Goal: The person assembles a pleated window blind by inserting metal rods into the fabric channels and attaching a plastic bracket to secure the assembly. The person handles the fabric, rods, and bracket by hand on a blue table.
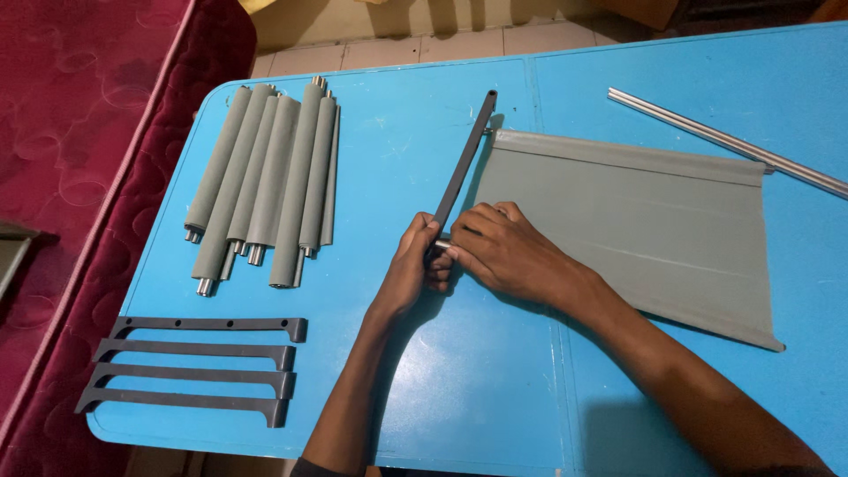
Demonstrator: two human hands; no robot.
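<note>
Left hand (417, 265) closed around the lower end of a dark grey bar (464, 163), which runs from the grip toward 1 o'clock. Right hand (503, 252), at 3 o'clock of the left, pinches a metal rod tip (442, 244) at the edge of the grey fabric panel (636, 225). Rolled fabric tubes (265, 185) and spare brackets (199, 371) lie at 9 o'clock on the blue table (459, 380).

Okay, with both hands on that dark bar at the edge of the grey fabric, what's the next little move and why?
Probably press the dark bar onto the metal rod end poking from the fabric panel. The left hand grips the bar's near end and the right hand pinches right at that joint, so the two look lined up but not clearly seated.
</note>
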